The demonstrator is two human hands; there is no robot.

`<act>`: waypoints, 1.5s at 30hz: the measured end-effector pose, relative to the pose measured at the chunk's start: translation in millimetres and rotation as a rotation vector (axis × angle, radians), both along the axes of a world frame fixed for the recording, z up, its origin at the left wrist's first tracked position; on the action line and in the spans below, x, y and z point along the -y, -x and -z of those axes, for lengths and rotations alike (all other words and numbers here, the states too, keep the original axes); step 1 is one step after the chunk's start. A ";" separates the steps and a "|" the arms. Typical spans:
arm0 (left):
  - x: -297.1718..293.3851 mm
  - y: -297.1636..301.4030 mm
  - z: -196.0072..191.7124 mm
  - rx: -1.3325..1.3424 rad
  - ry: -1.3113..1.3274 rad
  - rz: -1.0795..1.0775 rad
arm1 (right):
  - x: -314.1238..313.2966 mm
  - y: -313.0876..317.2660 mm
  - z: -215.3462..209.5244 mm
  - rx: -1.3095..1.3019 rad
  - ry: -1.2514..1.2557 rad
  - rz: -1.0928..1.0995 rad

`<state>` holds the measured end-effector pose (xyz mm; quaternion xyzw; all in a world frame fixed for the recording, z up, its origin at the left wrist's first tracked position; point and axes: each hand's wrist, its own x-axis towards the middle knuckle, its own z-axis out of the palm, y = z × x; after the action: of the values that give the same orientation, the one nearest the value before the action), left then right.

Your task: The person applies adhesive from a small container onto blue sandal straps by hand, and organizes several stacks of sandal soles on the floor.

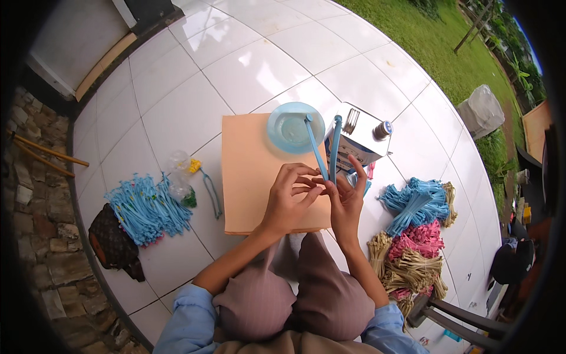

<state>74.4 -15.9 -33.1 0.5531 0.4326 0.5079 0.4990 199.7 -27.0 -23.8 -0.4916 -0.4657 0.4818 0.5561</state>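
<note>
A slim light-blue strap (316, 147) rises in two lengths from between my hands, each length ending in a small rounded tip. Its lower part is pinched by my right hand (346, 200), with the thumb against it and the index finger raised. My left hand (290, 193) has its fingers curled in at the strap's base from the other side; the exact grip is partly hidden by the fingers. Both hands are over the front right of a tan board (250, 177). On the board's far part stands a translucent blue bowl (282, 146), just beyond the strap.
Right of the bowl stands a box-shaped tin (367, 127) carrying metal pieces and a small round container (382, 130). Blue bundles (418, 203), pink bundles (415, 239) and beige bundles (413, 268) lie at right. Left are more blue straps (150, 206), a clear bag (178, 177) and a dark pouch (112, 239).
</note>
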 end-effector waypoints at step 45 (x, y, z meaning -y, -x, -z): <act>-31.0 80.5 31.2 -0.696 -0.061 -0.023 | -102.6 -68.9 60.7 0.097 0.059 -0.445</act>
<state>-6.1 15.1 -64.4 0.7028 0.5678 0.3070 0.2990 268.7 75.6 -84.5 -0.4155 -0.5747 0.5816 0.3986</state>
